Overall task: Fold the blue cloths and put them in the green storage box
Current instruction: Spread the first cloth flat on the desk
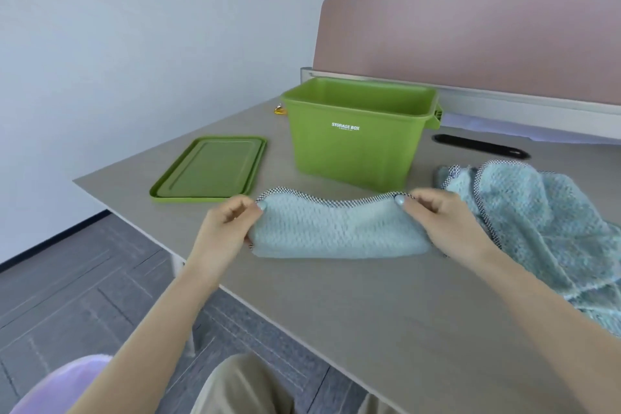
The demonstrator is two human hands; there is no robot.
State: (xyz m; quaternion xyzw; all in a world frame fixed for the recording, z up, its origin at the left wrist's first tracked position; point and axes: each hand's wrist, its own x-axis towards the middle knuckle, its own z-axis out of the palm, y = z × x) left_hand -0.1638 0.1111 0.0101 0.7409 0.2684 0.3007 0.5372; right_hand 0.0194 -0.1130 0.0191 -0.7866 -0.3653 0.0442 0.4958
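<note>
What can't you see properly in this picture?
- Bottom of the green storage box: head view, its front wall hides it, so any cloth inside can't be seen.
- Pile of blue cloths: cut off by the right edge; their number is unclear.
- Small yellow thing behind the box: too small to tell.
- Fingers of the left hand and right hand: partly under the folded cloth.
</note>
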